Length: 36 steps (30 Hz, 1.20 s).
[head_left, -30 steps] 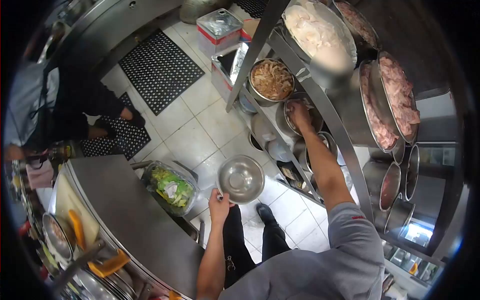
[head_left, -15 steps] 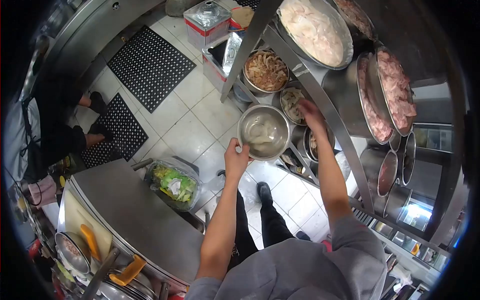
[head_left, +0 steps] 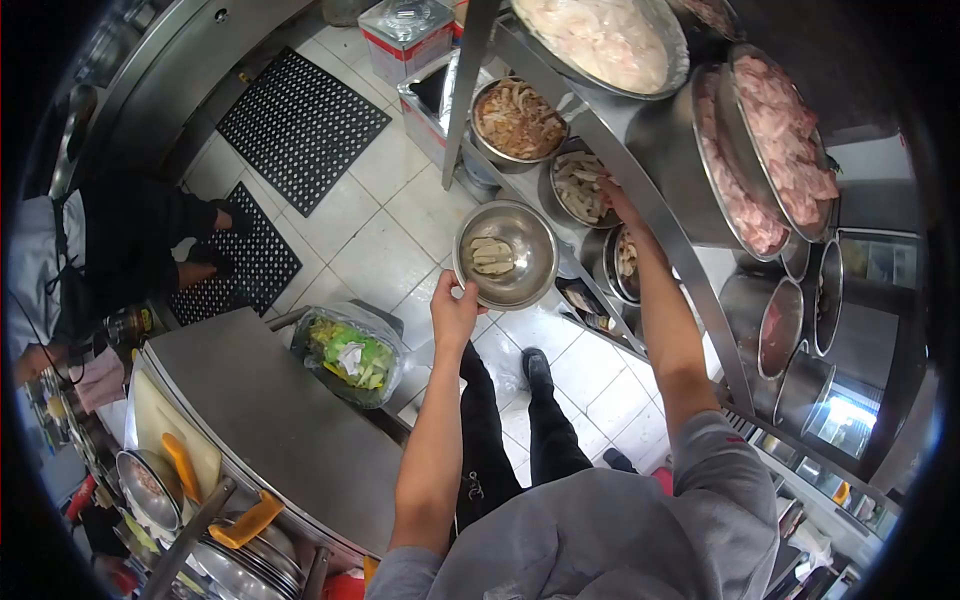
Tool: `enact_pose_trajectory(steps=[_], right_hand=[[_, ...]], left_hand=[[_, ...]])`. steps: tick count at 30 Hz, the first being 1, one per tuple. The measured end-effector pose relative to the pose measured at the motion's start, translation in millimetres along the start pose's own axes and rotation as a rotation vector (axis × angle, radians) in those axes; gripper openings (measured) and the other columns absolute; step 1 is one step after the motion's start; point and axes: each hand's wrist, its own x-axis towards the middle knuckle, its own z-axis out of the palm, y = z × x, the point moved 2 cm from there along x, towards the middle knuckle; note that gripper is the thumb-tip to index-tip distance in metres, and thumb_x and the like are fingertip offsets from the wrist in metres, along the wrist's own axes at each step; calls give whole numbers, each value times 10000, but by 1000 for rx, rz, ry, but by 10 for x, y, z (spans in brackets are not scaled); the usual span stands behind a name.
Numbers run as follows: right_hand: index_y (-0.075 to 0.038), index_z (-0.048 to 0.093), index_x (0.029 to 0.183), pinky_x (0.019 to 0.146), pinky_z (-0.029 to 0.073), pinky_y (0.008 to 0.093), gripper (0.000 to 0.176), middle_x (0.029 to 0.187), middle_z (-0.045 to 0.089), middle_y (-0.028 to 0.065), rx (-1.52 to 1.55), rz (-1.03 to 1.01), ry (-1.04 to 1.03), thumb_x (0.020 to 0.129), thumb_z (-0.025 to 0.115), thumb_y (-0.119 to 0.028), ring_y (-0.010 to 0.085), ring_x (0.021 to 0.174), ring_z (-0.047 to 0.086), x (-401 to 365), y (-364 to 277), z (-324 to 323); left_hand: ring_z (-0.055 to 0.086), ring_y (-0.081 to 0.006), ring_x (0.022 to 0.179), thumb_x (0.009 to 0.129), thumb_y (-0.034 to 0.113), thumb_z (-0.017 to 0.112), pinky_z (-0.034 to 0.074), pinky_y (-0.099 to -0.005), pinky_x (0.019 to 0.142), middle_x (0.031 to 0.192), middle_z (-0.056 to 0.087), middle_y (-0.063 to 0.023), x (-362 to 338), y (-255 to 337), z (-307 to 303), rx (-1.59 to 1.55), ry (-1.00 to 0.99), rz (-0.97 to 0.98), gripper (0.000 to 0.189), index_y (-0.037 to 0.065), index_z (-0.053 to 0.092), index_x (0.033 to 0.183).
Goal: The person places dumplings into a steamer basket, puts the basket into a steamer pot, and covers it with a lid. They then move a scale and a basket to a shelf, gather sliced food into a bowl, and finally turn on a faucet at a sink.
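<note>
My left hand (head_left: pixel 456 308) grips the lower left rim of a round metal bowl (head_left: pixel 530 268), held over the tiled floor. Several pale strips of food (head_left: pixel 491 256) lie together inside it. At the shelf, my right hand (head_left: pixel 620 203) reaches to the edge of a metal pot (head_left: pixel 552 196) of similar pale strips (head_left: pixel 580 183). A shelf bar and the pot's contents partly hide its fingers, so their grip is unclear. Below that pot stands another pot with pale pieces (head_left: pixel 627 255), and above it one with brownish sliced food (head_left: pixel 518 118).
Large trays of raw meat (head_left: pixel 785 130) sit on the upper shelf at the right, behind slanted metal bars (head_left: pixel 640 180). A lined bin of green scraps (head_left: pixel 350 358) stands beside a steel counter (head_left: pixel 250 390). Another person (head_left: pixel 110 240) is at the left, near black mats (head_left: pixel 303 130).
The bowl in my left hand has shifted slightly left and up, and the strips inside now show clearly. My right hand is still at the same pot. The view has shifted a little.
</note>
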Motion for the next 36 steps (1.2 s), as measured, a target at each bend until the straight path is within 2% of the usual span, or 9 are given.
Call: enact_pose_trajectory(steps=[3, 8, 12, 14, 16, 19, 21, 27, 36], right_hand=[[-9, 597, 1038, 531, 473, 222, 232, 775, 619, 39, 161, 39, 90, 860, 637, -152, 111, 629, 585, -198, 17, 45], [16, 621, 1020, 695, 491, 260, 291, 868, 660, 98, 145, 76, -104, 885, 603, -241, 127, 811, 616, -1294, -1271, 469], [-8, 615, 1070, 763, 490, 323, 336, 900, 669, 115, -272, 27, 265, 872, 593, -279, 182, 866, 632, -1647, -545, -253], [-49, 619, 1081, 815, 470, 349, 330, 908, 668, 131, -823, 184, 397, 835, 615, -267, 233, 876, 636, -1803, -390, -515], [-51, 615, 1091, 831, 464, 362, 338, 936, 663, 157, -870, 115, 398, 833, 604, -269, 266, 901, 631, -1681, 118, -586], [-47, 615, 1082, 848, 459, 383, 319, 980, 660, 170, -917, 118, 385, 849, 555, -256, 310, 923, 627, -1639, 258, -604], [-52, 614, 1082, 869, 454, 380, 311, 1030, 647, 164, -1018, -40, 451, 849, 537, -244, 316, 942, 615, -1669, 331, -711], [-58, 599, 1119, 923, 428, 371, 324, 1078, 620, 172, -1185, 252, 131, 818, 535, -160, 319, 1019, 581, -1243, 198, -648], [-56, 587, 1142, 935, 420, 376, 351, 1092, 612, 181, -966, 232, 217, 804, 534, -134, 329, 1043, 567, -1278, 87, -1097]], left_hand=[[641, -158, 588, 877, 64, 543, 567, -259, 499, 781, 598, -91, -26, -5, 98, 4, -10, 17, 112, 31, 444, 836], [643, -164, 597, 861, 39, 538, 565, -265, 489, 759, 590, -85, -62, 65, 200, 36, -16, 0, 109, 33, 436, 823], [651, -177, 639, 863, 44, 541, 572, -271, 493, 804, 573, -86, -131, 56, 223, 56, -7, 60, 100, 23, 446, 840], [638, -169, 625, 857, 52, 549, 574, -276, 496, 795, 582, -101, -205, 80, 230, 37, -1, 41, 111, 8, 452, 826], [622, -160, 619, 854, 65, 557, 576, -282, 497, 792, 583, -107, -219, 53, 216, 35, 11, 27, 133, -11, 454, 819], [626, -162, 630, 856, 71, 557, 577, -283, 499, 801, 574, -104, -275, -33, 221, 24, -13, 30, 138, -11, 450, 825], [628, -167, 633, 855, 70, 557, 578, -284, 499, 804, 573, -102, -318, -133, 201, 27, -9, 29, 137, -10, 449, 829], [630, -182, 638, 857, 60, 556, 580, -285, 504, 796, 573, -104, -457, -312, 185, 19, -9, -25, 137, -7, 438, 837], [600, -156, 550, 854, 14, 536, 558, -268, 466, 734, 568, -104, -700, -487, 33, -22, 0, -83, 114, 7, 429, 814]])
